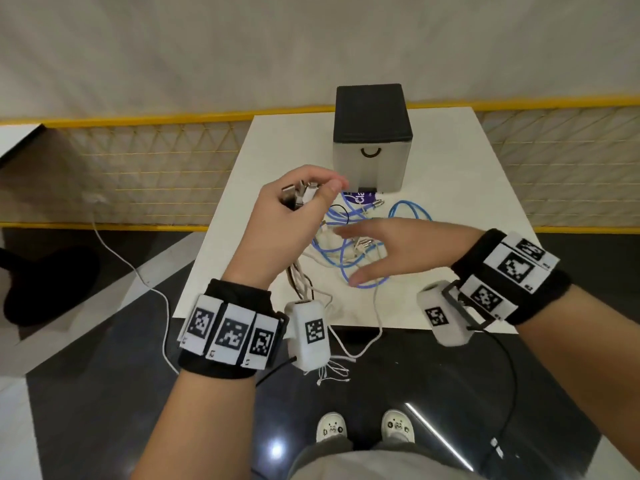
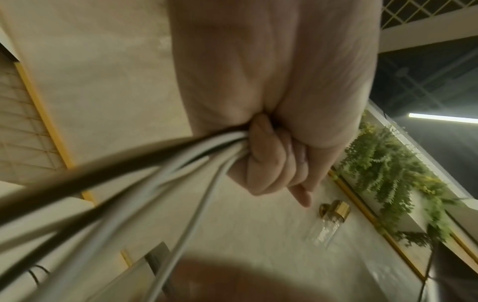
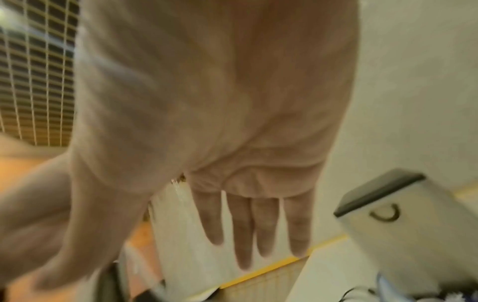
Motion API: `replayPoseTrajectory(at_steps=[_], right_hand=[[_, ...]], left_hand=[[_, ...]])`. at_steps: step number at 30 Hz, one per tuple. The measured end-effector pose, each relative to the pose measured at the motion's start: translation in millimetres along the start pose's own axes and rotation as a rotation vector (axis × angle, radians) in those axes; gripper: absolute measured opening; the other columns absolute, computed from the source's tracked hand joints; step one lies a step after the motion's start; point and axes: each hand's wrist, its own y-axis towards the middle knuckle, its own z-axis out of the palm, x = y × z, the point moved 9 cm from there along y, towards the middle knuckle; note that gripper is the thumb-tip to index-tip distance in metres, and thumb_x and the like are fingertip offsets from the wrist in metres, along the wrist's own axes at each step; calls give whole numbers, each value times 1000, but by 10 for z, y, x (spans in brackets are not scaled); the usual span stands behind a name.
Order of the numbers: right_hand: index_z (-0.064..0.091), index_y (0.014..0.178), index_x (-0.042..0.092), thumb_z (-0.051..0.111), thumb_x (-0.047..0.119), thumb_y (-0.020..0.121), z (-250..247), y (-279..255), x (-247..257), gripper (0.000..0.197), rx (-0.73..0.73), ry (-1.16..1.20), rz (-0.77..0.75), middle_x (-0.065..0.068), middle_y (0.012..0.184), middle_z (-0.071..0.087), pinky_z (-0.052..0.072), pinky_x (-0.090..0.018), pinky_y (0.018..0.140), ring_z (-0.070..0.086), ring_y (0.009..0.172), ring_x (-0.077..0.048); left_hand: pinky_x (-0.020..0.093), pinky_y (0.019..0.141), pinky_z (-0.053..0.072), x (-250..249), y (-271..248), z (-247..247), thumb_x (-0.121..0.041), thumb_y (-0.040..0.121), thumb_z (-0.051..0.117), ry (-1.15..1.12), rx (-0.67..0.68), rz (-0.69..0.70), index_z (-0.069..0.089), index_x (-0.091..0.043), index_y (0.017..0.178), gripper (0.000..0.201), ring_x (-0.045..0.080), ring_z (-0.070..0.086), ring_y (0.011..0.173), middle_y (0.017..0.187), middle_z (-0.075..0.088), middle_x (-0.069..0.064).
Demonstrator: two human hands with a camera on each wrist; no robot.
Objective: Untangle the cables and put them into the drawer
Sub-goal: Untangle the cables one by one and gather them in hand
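Left hand (image 1: pixel 291 206) grips raised cable plugs (image 1: pixel 300 195); right hand (image 1: pixel 391 251) hovers flat, fingers (image 3: pixel 243 228) straight.

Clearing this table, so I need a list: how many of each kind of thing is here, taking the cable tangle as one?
Grey drawer box with black top: 1
Tangle of blue, white and black cables: 1
Purple printed label: 1
Hands, left hand and right hand: 2
Total: 5
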Motion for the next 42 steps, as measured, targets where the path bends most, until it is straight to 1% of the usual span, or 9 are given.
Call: replayPoseTrajectory(at_steps=[5, 9, 13, 18, 21, 26, 31, 35, 42], right_hand=[[50, 115, 17, 44, 26, 100, 145, 169, 563, 19, -111, 326, -331, 10, 108, 59, 44, -26, 98, 56, 105, -5], [46, 98, 0, 28, 15, 103, 339, 236, 503, 24, -305, 464, -384, -7, 82, 58, 45, -21, 77, 59, 82, 4], [39, 93, 14, 28, 29, 102, 762, 412, 129, 20, -299, 422, -254, 15, 79, 49, 38, -17, 71, 52, 73, 2], [41, 108, 5, 26, 27, 104, 1041, 490, -205, 27, -204, 313, -145, -15, 99, 61, 44, -13, 80, 59, 88, 7], [41, 119, 7, 25, 33, 103, 1191, 553, -366, 34, -105, 253, -44, -11, 120, 62, 45, -42, 96, 59, 109, -29], [43, 108, 8, 31, 26, 103, 1358, 551, -499, 22, -27, 108, 13, 13, 87, 51, 39, -33, 88, 52, 88, -14], [36, 137, 10, 30, 21, 103, 1587, 606, -619, 36, 46, 61, 17, 7, 131, 50, 19, -40, 115, 40, 123, 0], [37, 137, 12, 35, 32, 102, 1907, 643, -761, 40, 143, -130, -16, -2, 159, 18, 2, -48, 120, -13, 147, -11], [35, 144, 20, 74, 38, 79, 1588, 607, -709, 78, 332, -73, -79, 1, 160, 8, 18, -33, 117, 7, 147, -17]], left_hand=[[8, 52, 33, -64, 44, 178, -15, 98, 58, 22, -35, 26, 67, -2, 96, 15, -6, 47, 45, 45, 51, -23], [21, 50, 27, -42, 64, 32, -22, 99, 56, -129, -162, 17, 65, -16, 88, 15, 5, 35, 45, 47, 46, -16], [16, 43, 23, -173, 126, -147, -17, 101, 54, -297, -268, 50, 61, -17, 85, 17, 8, 26, 40, 47, 35, -11], [19, 43, 22, -166, 128, -173, -20, 102, 53, -318, -256, 45, 61, -18, 86, 18, 9, 23, 42, 47, 31, -9], [19, 42, 22, -115, 105, -152, -20, 102, 54, -309, -261, 19, 62, -18, 86, 18, 9, 24, 42, 47, 33, -11], [17, 42, 20, -252, 113, -193, -18, 103, 50, -374, -231, 57, 59, -18, 85, 21, 7, 21, 42, 47, 29, -12], [16, 42, 18, -401, 104, -226, -16, 103, 49, -431, -241, 106, 59, -18, 82, 23, 7, 19, 41, 48, 27, -10], [16, 43, 17, -518, 115, -322, -16, 104, 47, -449, -216, 167, 57, -17, 84, 22, 7, 17, 42, 51, 24, -7], [17, 42, 18, -101, 244, -360, -23, 102, 53, -291, -195, 45, 60, -22, 82, 21, 7, 20, 43, 50, 28, -10]])
